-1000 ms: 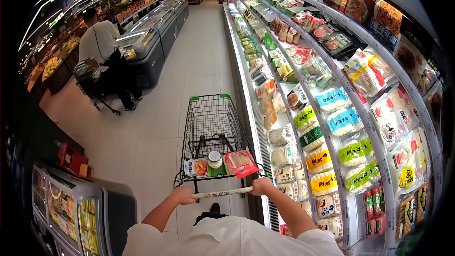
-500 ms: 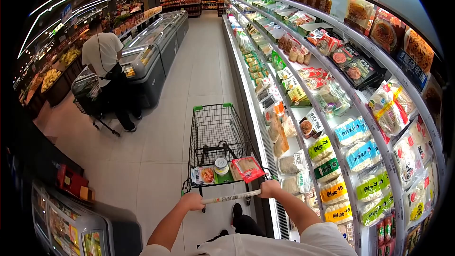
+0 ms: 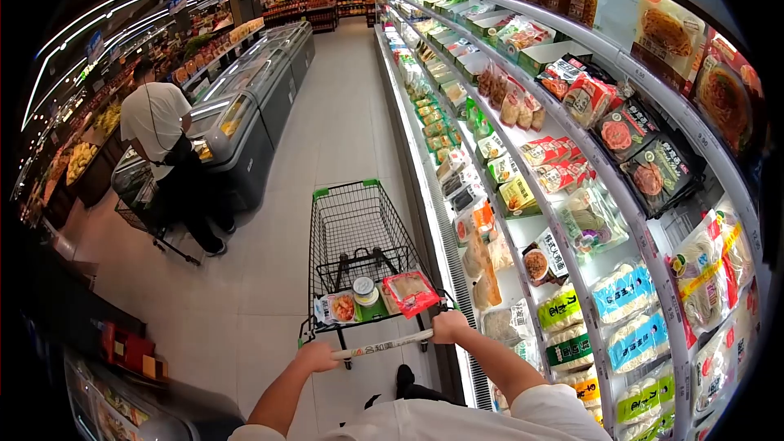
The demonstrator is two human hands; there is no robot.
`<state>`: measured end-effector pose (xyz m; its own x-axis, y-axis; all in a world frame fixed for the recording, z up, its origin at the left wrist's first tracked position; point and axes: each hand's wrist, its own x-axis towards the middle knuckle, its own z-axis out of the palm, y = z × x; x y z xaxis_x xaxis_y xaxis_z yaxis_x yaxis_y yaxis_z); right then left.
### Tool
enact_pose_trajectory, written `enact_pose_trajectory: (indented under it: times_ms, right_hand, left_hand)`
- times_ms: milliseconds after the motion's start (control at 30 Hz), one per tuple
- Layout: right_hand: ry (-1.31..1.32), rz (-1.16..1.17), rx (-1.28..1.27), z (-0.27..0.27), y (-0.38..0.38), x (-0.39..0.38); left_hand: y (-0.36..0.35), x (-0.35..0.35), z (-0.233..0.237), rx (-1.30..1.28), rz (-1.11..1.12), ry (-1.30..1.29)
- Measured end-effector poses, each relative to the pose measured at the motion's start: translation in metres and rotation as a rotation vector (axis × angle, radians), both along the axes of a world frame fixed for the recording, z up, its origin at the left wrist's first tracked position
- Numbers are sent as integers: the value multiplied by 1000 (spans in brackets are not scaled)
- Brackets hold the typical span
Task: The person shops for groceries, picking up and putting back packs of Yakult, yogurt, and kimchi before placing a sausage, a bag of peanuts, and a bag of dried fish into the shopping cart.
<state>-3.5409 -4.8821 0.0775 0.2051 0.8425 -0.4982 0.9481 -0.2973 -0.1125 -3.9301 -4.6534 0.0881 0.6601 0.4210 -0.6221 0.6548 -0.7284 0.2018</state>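
Note:
Both my hands grip the light-coloured handlebar [image 3: 384,346] of a black wire shopping cart [image 3: 359,220] with green corners. My left hand [image 3: 317,356] is closed round the bar's left end. At its right end, close to the shelf edge, my right hand [image 3: 448,327] is wrapped round it too. In the cart's near part lie a food pack with a picture [image 3: 336,308], a white-lidded tub [image 3: 365,287], a green pack [image 3: 374,309] and a red-edged clear package [image 3: 412,292].
On the right, a lit refrigerated shelf [image 3: 523,143] holds bagged noodles [image 3: 623,292], black packs and jars. Grey freezer chests [image 3: 269,86] line the left side, where a person [image 3: 163,139] stands with another cart [image 3: 135,184]. A tiled aisle [image 3: 343,114] runs ahead; a freezer [image 3: 106,400] sits near left.
The cart and my hands have moved forward along the aisle; nearby shelf goods appear closer and further back. The other person shows slightly further left. Both hands keep hold of the handlebar.

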Motion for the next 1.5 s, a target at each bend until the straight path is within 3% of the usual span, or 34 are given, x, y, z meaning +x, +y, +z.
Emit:
enact_pose_trajectory:
  times_ms: [500, 1300, 1400, 1500]
  right_hand:
    - [-39, 45, 34, -15, 181, 145]
    - [-66, -132, -33, -16, 530, 375]
    - [-62, -155, -21, 4, 573, 406]
    - [-90, -136, 17, -20, 617, 453]
  left_hand:
    - [174, 131, -23, 28, -21, -61]
    - [583, 403, -29, 59, -119, -140]
    - [625, 445, -23, 40, -103, -131]
    - [670, 484, -22, 63, -108, -140]
